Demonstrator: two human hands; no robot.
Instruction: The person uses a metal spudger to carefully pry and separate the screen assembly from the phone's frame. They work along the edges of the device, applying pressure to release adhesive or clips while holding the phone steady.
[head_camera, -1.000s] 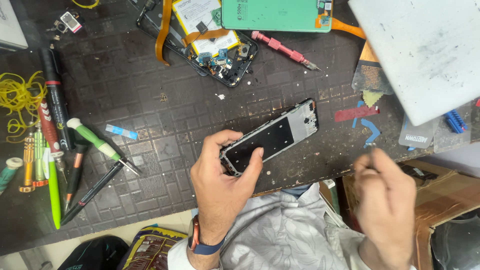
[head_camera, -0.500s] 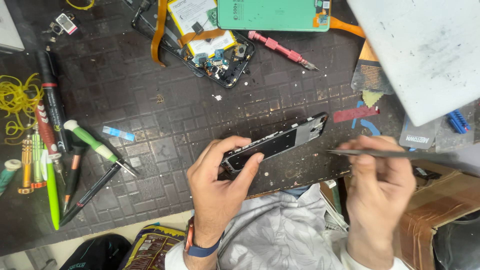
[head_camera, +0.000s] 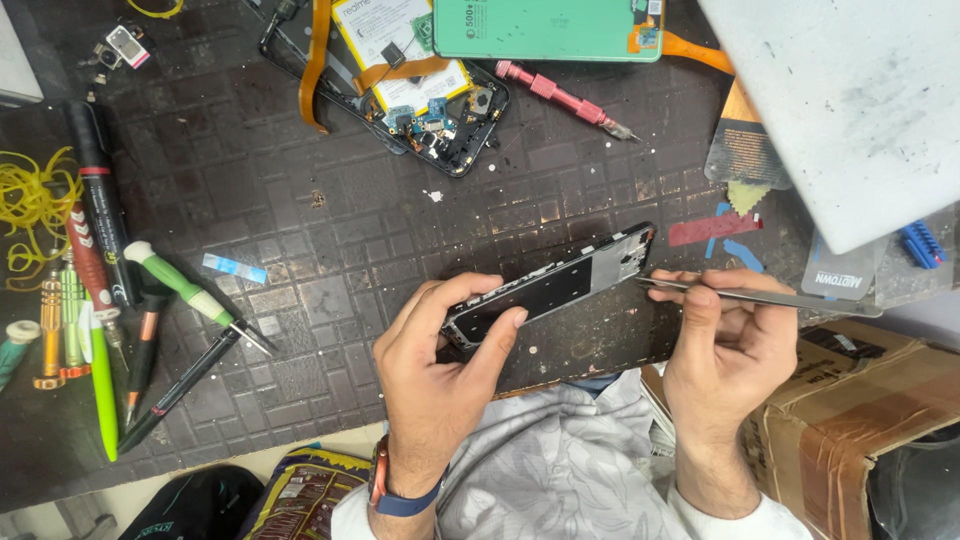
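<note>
Big dark mat (head_camera: 300, 230), embossed in squares and speckled with crumbs, carries it all. Top right lies a pale grey slab (head_camera: 850, 100), smooth and scuffed; bottom right, a taped cardboard box (head_camera: 860, 420). Top centre sits an opened phone (head_camera: 420, 90), battery and board bared, orange ribbons curling off, a glossy green cover (head_camera: 545, 25) beside it. The frame (head_camera: 555, 285), a slim black metal-edged shell already stripped, is tilted above the mat's near edge; only its far end seems to need work. Left hand (head_camera: 440, 370) clamps its near end, thumb on top. Right hand (head_camera: 725, 345) pinches thin steel tweezers (head_camera: 760, 297), tip touching the frame's end. Plastic-handled screwdrivers (head_camera: 190, 295) lie left.
</note>
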